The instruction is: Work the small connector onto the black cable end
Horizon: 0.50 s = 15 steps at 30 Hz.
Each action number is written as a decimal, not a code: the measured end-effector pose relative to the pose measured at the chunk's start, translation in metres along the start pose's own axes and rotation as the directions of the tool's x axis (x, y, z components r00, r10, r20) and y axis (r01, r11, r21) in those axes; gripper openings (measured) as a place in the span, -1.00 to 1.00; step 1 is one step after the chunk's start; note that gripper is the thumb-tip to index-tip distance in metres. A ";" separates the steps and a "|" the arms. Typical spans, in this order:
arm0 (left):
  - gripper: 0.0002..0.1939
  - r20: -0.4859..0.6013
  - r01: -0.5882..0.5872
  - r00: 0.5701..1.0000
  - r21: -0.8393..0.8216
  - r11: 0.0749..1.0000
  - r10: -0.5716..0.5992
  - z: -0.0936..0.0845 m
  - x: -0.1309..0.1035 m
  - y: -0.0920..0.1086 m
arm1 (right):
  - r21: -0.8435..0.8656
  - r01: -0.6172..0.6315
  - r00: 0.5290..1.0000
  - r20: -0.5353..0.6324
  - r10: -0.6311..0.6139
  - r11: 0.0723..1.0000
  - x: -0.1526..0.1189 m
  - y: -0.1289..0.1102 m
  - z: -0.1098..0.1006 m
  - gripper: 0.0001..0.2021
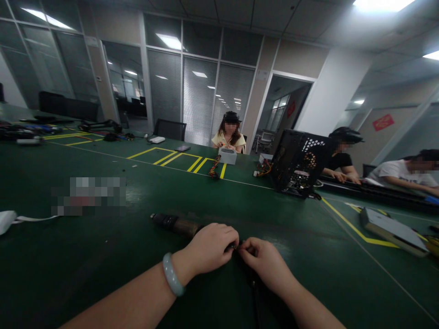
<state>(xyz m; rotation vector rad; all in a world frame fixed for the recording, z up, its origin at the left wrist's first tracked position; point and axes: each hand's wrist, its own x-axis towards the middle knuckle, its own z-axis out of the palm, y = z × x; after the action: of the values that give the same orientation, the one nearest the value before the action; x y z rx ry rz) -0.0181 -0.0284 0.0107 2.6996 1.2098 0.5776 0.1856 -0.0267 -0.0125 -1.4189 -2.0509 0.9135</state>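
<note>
Just right of the middle of the view, my left hand (213, 246) is closed, its fingertips pinching a small dark part that I cannot make out. My right hand (267, 260) meets it from the right, thumb and forefinger pressed together on what seems the same small dark part. Beyond my left hand a black and brown cylindrical tool (176, 225) lies on the green table (144, 274). Below my right hand a thin dark strip or cable (255, 301) runs toward the bottom edge.
A black computer case (298, 162) stands at the back right, with a grey metal box (391, 228) further right. Across the table a person handles a white box (227, 155) with cables. Two more people are at the right. Cables and parts lie far left.
</note>
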 end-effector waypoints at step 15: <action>-0.85 -0.046 0.078 0.996 -0.039 0.996 -0.080 -0.002 -0.001 0.003 | 0.014 -0.010 1.000 0.001 0.010 1.000 -0.001 -0.003 -0.001 -0.87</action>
<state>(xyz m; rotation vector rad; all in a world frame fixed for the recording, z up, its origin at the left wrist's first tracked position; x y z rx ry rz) -0.0174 -0.0313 0.0129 2.6081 1.2975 0.6511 0.1850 -0.0276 -0.0096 -1.4223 -2.0360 0.9311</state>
